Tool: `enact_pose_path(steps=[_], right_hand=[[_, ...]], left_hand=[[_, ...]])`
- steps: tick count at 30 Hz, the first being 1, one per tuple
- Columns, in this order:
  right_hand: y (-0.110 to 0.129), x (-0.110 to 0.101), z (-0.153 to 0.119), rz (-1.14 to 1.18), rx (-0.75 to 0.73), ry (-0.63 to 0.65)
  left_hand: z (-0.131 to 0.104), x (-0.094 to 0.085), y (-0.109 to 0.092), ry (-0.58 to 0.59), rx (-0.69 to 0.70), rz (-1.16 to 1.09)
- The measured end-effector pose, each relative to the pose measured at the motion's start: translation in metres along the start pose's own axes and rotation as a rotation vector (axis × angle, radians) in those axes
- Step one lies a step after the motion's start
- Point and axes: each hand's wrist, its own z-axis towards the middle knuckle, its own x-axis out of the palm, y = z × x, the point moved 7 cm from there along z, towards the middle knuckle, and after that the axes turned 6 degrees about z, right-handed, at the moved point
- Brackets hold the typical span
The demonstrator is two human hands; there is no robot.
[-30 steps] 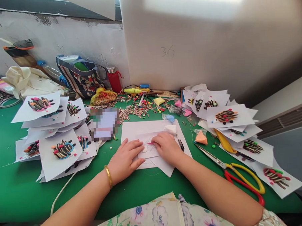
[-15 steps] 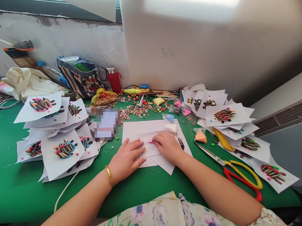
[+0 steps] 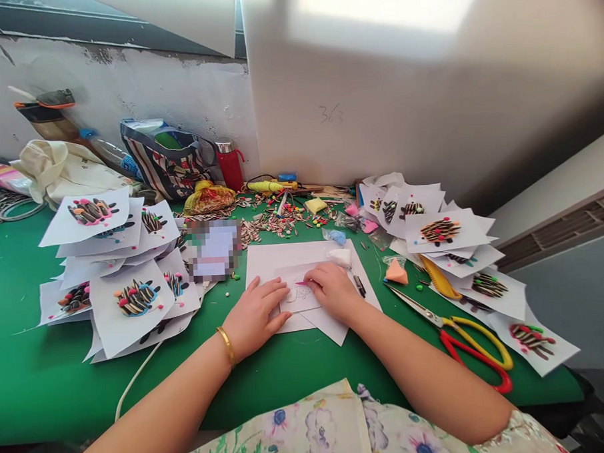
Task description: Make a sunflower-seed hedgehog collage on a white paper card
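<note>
My left hand lies flat with its fingers apart, pressing the left side of a small white sheet with a line drawing. On the right side of that sheet, my right hand has its fingers pressed together at a thin strip of pink clay touching the drawing. Part of the drawing is hidden beneath the right hand. Larger white paper lies under it. A lump of white clay and a black pen rest beside the right hand.
Finished seed-and-clay pictures are stacked at left and right. Red-and-yellow scissors lie right of the paper, near orange clay and a yellow cutter. Behind are loose seeds, a phone and a red flask.
The camera view has tilted and shifted slightly. Both hands stay at the same places on the sheet, and the pink strip remains at my right fingertips.
</note>
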Motion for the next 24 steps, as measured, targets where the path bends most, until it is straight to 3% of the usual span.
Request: enact_pose_path(steps=[8,17,24], right_hand=[[0.000,-0.002,0.000,0.009,-0.028,-0.040],[0.036,-0.006,-0.016,-0.090,-0.331,0.033],[0.038,0.004,-0.011,-0.201,-0.335,0.018]], left_hand=[[0.009,-0.001,0.005,-0.051,-0.082,0.003],[0.009,0.000,0.006,-0.070,-0.058,-0.003],[0.008,0.002,0.007,-0.010,-0.074,-0.010]])
